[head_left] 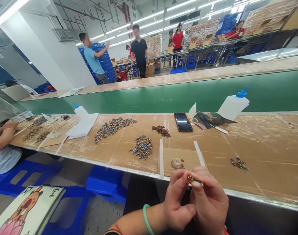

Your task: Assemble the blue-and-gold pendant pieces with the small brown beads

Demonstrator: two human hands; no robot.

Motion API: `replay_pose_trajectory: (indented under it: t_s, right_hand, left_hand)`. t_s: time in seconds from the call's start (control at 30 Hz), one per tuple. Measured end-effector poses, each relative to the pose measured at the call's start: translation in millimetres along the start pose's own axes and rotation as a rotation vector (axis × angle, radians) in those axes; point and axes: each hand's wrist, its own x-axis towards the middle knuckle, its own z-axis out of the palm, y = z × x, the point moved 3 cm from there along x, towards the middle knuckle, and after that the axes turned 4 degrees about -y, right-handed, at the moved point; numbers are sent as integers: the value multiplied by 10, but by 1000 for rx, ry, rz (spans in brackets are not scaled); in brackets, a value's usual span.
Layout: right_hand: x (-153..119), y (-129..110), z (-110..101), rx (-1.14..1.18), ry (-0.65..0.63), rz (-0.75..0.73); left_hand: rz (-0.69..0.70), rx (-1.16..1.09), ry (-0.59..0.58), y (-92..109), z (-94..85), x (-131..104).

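Just over the table's front edge, my right hand (209, 199) pinches a small blue-and-gold part (196, 181) between thumb and forefinger. My left hand (175, 202) is closed against it, fingertips at the part's gold end; whatever tiny piece they grip is hidden. Behind my hands, a small clear round dish (177, 163) lies on a cardboard sheet (185, 155) held by white tape strips. Left of it are a small pile (142, 147) and a bigger pile (112, 129) of similar blue-and-gold parts. Several more (239, 163) lie at right. Small brown pieces (161, 131) form another heap.
A phone (183, 122), a small dropper bottle (192, 111), a dark patterned cloth (210, 120) and a white blue-capped bottle (234, 106) stand along the back. Another such bottle (81, 111) and white paper (82, 127) are left. A co-worker's arm (4, 135) is at far left.
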Motion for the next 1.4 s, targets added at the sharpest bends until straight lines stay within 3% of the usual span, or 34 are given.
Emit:
replay_pose_trajectory:
  t_s: [0.33, 0.57, 0.8, 0.93, 1.17, 1.4]
  right_hand:
    - [50, -57, -43, -46, 48, -26]
    - [42, -82, -57, -120, 86, -31]
    - [71, -109, -47, -100, 109, 4]
    - [73, -120, -36, -102, 70, -11]
    - [79, -149, -38, -110, 31, -72]
    - [176, -214, -1, -156, 45, -68]
  left_hand:
    - [-19, 97, -102, 90, -52, 113]
    - [-117, 165, -178, -119, -48, -96]
    - [-179, 41, -222, -253, -14, -203]
    - [-42, 131, -216, -166, -35, -114]
    - [79, 250, -179, 138, -50, 133]
    - [8, 269, -214, 141, -87, 155]
